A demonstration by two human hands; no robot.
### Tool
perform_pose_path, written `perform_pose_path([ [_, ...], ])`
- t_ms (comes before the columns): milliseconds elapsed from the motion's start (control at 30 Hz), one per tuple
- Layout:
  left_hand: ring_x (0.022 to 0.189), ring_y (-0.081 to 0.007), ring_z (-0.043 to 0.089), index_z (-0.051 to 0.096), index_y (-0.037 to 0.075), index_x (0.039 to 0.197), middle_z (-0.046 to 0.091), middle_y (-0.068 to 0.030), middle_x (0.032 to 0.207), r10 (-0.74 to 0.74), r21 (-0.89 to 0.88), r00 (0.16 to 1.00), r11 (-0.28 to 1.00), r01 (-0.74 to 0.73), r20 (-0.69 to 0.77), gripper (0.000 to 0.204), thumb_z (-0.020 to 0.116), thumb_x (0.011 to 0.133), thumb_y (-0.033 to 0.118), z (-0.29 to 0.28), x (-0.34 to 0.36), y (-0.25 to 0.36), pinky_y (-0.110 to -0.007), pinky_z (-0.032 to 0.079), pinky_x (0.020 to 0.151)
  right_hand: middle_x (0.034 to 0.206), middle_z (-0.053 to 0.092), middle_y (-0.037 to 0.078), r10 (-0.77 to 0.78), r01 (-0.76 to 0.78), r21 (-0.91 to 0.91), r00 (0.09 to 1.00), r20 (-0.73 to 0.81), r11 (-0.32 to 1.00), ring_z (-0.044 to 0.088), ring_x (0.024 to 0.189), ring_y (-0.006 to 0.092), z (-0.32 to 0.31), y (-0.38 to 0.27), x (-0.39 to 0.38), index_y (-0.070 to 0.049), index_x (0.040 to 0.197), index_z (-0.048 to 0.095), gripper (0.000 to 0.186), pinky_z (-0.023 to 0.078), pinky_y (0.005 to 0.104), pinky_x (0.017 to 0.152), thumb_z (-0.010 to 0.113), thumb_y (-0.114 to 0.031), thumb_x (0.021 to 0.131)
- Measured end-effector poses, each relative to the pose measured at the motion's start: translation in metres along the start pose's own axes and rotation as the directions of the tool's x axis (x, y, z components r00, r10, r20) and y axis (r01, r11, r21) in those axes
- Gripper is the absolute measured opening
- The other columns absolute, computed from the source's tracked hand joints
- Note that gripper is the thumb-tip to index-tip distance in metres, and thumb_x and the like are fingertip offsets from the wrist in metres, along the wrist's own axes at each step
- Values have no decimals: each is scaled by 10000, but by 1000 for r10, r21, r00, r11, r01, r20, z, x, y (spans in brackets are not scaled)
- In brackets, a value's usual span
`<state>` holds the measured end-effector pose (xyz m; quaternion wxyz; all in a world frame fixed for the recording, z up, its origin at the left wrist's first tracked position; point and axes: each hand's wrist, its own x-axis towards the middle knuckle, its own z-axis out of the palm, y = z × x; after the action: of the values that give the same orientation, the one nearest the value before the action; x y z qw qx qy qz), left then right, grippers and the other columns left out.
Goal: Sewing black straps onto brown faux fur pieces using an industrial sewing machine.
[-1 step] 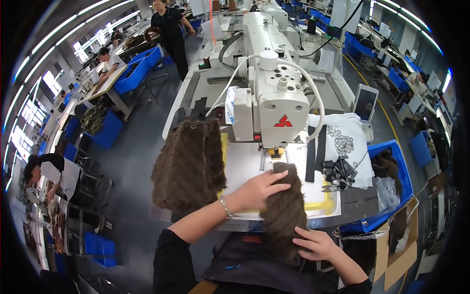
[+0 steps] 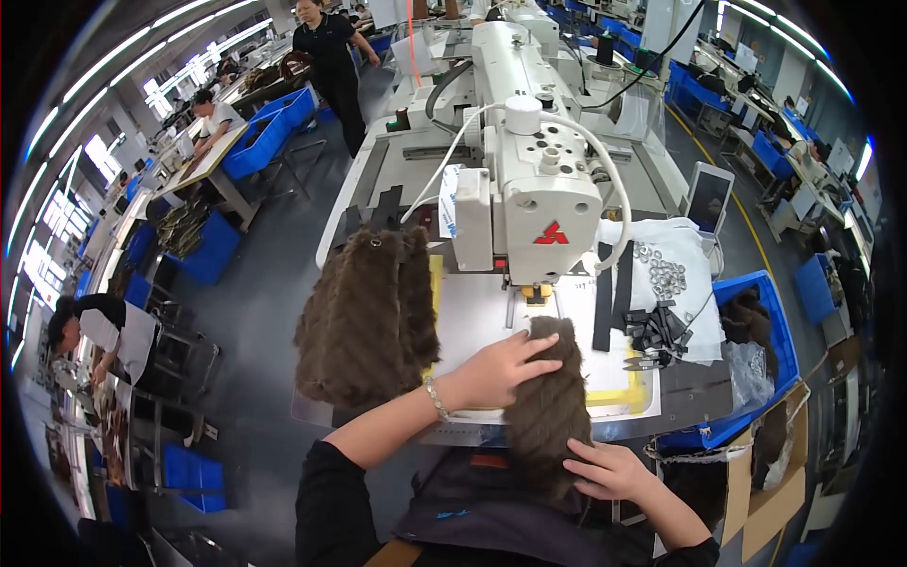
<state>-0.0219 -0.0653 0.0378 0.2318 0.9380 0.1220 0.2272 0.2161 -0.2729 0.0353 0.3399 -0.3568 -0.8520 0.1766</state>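
Observation:
A strip of dark brown fur [image 2: 546, 416] runs from the white sewing plate [image 2: 463, 312] down over the table edge toward my lap. My left hand [image 2: 493, 371] reaches across its upper part, fingers over the fur and thumb hidden. Lower down, my right hand [image 2: 609, 471] holds the strip's right edge with its fingers on top. Just beyond the strip's far end is the yellow-tipped foot [image 2: 537, 295] of a large white sewing machine [image 2: 548, 213]. Left of the plate lies a stack of brown fur pieces [image 2: 364, 317], a small metal ring on top.
On a white cloth [image 2: 699, 321] to the right lie metal rings [image 2: 664, 274], black tabs [image 2: 658, 331] and snips [image 2: 646, 363]. Two black straps [image 2: 603, 307] lie beside it. A blue crate [image 2: 786, 350] and a cardboard box [image 2: 792, 491] stand right. Other people work at far-left tables.

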Motion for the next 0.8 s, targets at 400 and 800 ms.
perform_pose_path([
  [400,1257,-430,467,346,184,1494,267,-157,1572,9,88,962,996,-35,274,990,780,605,221,26,-18,3,-484,333,1124,1093,617,-10,-273,367,-545,929,249,753,545,713,73,22,30,-32,-167,1171,648,392,404,205,637,615,-100,786],
  [800,974,-230,557,614,79,1246,538,-129,1360,20,244,974,967,-77,225,681,757,591,201,14,-12,2,-337,454,877,1342,531,89,-33,157,-598,976,213,786,554,1190,229,-2,41,33,-213,1353,516,525,474,359,939,611,-193,837],
])
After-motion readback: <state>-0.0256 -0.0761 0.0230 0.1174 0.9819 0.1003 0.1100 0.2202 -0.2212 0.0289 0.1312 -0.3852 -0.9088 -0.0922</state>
